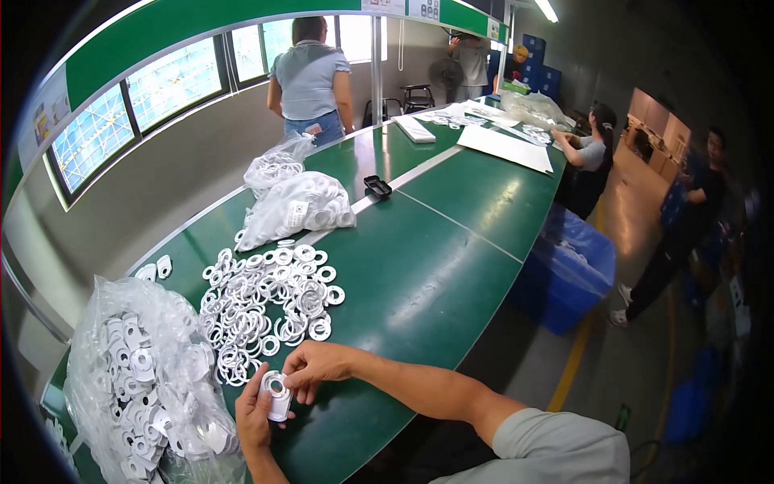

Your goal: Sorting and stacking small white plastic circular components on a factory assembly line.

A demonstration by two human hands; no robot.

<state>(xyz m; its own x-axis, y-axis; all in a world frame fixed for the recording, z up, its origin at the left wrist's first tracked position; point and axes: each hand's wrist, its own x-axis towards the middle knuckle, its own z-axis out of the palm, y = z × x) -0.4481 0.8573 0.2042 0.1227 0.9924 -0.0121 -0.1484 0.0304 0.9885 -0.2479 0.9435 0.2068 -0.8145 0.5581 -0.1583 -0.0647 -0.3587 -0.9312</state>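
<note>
While the small white round fitting (276,394) sits low and left of centre in the frame, the left hand (254,419) cradles it and the right hand (316,365) pinches its top; keeping it level should seat the part squarely. Loose white rings (266,306) lie heaped just above on the green surface (419,282).

White ring part held over green bench, near edge.
Small white part (276,394) with round central hole, face up toward camera, pinched between left hand (254,415) below and right hand (314,367) above. Just beside it lies loose pile of matching white rings (266,306), flat and overlapping on the bench.
</note>
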